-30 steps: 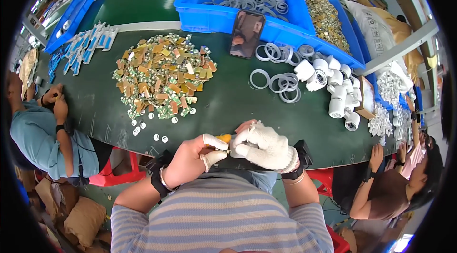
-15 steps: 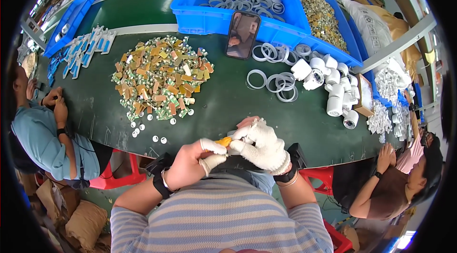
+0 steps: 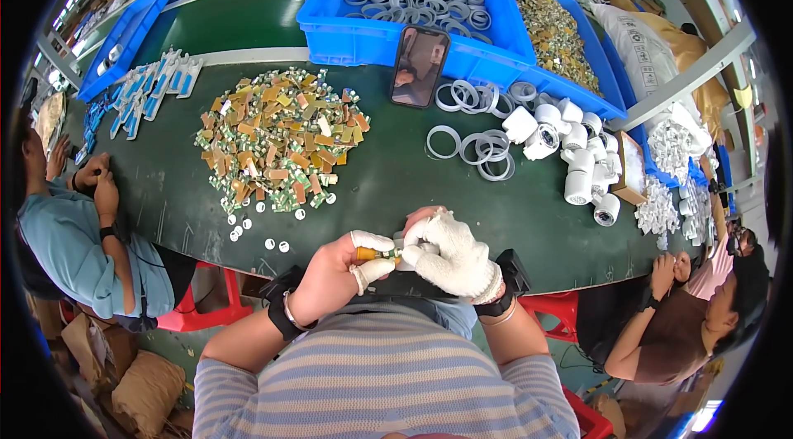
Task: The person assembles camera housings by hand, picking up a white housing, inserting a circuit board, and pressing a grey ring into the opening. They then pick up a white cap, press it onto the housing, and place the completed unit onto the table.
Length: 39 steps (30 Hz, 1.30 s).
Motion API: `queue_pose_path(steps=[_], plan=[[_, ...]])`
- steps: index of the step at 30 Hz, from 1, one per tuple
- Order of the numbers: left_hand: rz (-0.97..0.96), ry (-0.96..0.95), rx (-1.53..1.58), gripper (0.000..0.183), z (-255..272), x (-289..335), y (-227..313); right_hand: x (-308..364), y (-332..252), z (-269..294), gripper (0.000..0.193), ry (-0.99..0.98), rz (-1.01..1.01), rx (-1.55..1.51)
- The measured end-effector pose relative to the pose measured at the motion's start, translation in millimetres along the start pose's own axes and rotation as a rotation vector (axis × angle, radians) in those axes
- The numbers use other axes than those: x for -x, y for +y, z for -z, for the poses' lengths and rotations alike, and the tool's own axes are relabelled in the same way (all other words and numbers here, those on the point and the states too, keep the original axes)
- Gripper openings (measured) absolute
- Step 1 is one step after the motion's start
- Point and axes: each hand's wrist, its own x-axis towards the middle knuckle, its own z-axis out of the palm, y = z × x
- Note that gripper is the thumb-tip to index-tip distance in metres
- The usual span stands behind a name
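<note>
My left hand (image 3: 324, 275), with white covers on the thumb and a finger, pinches a small green circuit board with an amber end (image 3: 368, 254). Its other end meets the fingers of my right hand (image 3: 454, 259). That hand wears a white knit glove and is closed around a pale grey-white piece, mostly hidden by the fingers, so its kind is unclear. Both hands are together just over the table's near edge. Beyond them to the left lies a heap of similar boards (image 3: 281, 137), with several small white discs (image 3: 284, 246) at its near side.
A phone (image 3: 420, 66) leans on a blue bin (image 3: 347, 36) of grey rings. Loose rings (image 3: 443, 142) and white camera housings (image 3: 579, 187) lie at right. Another blue bin (image 3: 607, 100) holds more boards. People sit at both sides; blue-and-white parts (image 3: 157, 92) lie far left.
The amber-ended board between my hands has turned; its green face now shows and the amber end sits further left. My left fingers have spread slightly around it. My right hand has barely moved.
</note>
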Motion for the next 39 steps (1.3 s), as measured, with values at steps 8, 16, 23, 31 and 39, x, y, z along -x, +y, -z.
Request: queue_pose_path(steps=[8, 16, 23, 31, 39], plan=[[-0.087, 0.045, -0.192, 0.023, -3.8, 6.8, 5.0, -6.4, -8.5, 2.4, 0.01, -0.021, -0.013, 0.048], [-0.162, 0.111, -0.306, 0.023, -6.8, 4.1, 4.0, -5.8, -12.7, -0.8, 0.011, 0.053, -0.008, 0.137], [-0.129, 0.12, -0.306, 0.023, -7.8, 5.9, 6.2, -5.6, -12.4, -5.2, 0.012, 0.082, 0.008, 0.21], [-0.123, 0.092, -0.275, 0.021, 1.0, 3.5, 4.4, -7.8, -14.1, 8.9, 0.017, -0.065, 0.053, 0.229], [0.013, -0.016, -0.178, 0.023, 5.3, 5.5, 5.6, -12.6, -2.1, 12.7, 0.013, -0.155, 0.099, 0.123]])
